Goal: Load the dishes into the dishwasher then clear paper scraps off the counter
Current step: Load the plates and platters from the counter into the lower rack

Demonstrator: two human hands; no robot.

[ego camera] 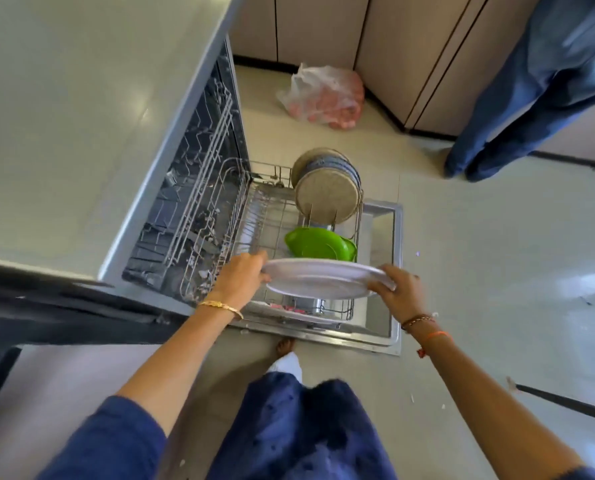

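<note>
White plate [318,278] is up in both my hands over the near end of the pulled-out lower rack [265,216], lying nearly flat with its long line running left to right between my palms. My left hand [240,277] has fingers curled over the left rim, my right hand [398,289] pinches the right rim, both equally close. The green bowl [318,243] sits just beyond it, the standing plates [327,195] at the far end, so I reckon it must tip upright to slot in.
</note>
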